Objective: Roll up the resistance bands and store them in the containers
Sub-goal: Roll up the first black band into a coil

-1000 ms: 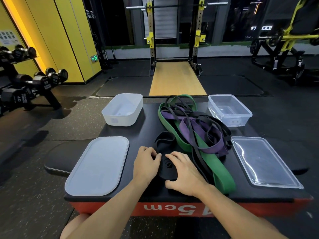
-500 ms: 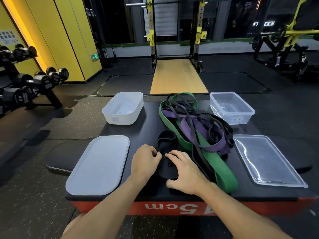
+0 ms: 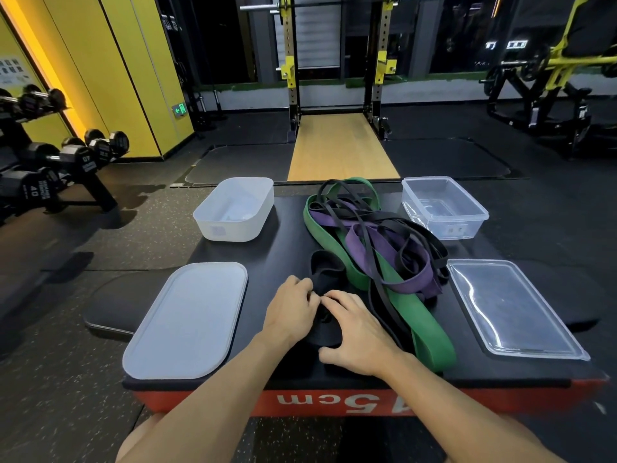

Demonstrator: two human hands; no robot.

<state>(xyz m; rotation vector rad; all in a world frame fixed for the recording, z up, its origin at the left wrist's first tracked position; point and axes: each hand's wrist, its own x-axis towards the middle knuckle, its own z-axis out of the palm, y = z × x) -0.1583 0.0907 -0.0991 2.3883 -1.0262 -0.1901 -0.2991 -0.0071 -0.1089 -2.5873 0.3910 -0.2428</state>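
Open lane: bare box top (image 3: 267, 255) between white container (image 3: 233, 212) and white lid (image 3: 187, 322).
Obstacle: tangled bands (image 3: 384, 259) (just beside clear container (image 3: 444, 212)).

Head-worn wide-angle camera looks forward and down, close above the box (image 3: 287, 248)

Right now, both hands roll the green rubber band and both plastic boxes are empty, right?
No: in the head view the left hand and right hand roll the wide black rubber band, not the green band. The white plastic box and clear plastic box are empty.
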